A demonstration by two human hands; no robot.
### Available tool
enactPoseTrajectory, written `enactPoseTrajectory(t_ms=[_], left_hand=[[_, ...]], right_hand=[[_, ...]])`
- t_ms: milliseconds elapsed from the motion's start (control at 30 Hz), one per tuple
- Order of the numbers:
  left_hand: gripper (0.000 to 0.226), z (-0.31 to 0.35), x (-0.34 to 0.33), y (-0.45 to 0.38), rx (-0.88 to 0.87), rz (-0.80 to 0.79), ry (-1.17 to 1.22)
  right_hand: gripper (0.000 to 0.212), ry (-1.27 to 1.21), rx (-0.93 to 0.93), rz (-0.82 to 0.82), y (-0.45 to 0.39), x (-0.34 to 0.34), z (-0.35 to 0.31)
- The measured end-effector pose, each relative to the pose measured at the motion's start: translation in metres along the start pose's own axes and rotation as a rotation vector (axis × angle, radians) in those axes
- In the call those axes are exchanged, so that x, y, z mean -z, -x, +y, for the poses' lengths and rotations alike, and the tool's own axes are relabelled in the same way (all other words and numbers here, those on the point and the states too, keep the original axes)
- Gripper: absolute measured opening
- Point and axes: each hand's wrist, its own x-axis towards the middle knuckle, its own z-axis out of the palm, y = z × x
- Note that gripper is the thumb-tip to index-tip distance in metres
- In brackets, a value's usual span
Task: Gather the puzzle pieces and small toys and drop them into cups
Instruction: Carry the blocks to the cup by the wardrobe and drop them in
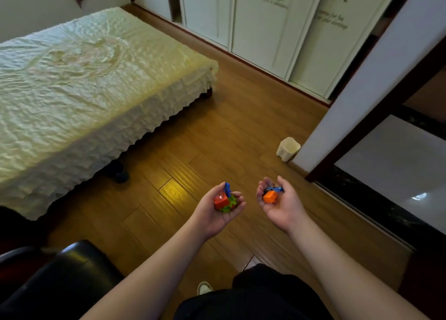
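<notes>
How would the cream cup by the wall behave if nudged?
The cup looks like thin plastic, so probably light and easy to slide on the smooth wood floor. It seems to stand tilted already, so it may tip.

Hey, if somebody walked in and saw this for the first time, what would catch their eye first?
Probably the bright toys cupped in both upturned palms, low in the middle: a red block with green and blue pieces in the left hand, an orange block in the right hand. Next, the pale ruffled bed filling the left, and a cream cup on the wooden floor by the wall corner.
</notes>
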Motion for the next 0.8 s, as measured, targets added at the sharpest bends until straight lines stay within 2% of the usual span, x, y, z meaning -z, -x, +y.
enactPoseTrajectory(t_ms=[333, 567, 800], left_hand=[[0.027, 0.03, -0.08, -0.122, 0.057, 0.109, -0.164], [0.029, 0.061, -0.161, -0.194, 0.041, 0.141, -0.329], [0.028, 0.095, -0.193, -0.254, 0.067, 0.178, -0.437]], right_hand=[[0.037, -0.127, 0.017, 0.042, -0.089, -0.016, -0.102], [0.035, -0.085, 0.038, 0.06, -0.144, -0.044, -0.188], [0.03, -0.182, 0.078, 0.149, -0.199, -0.069, -0.237]])
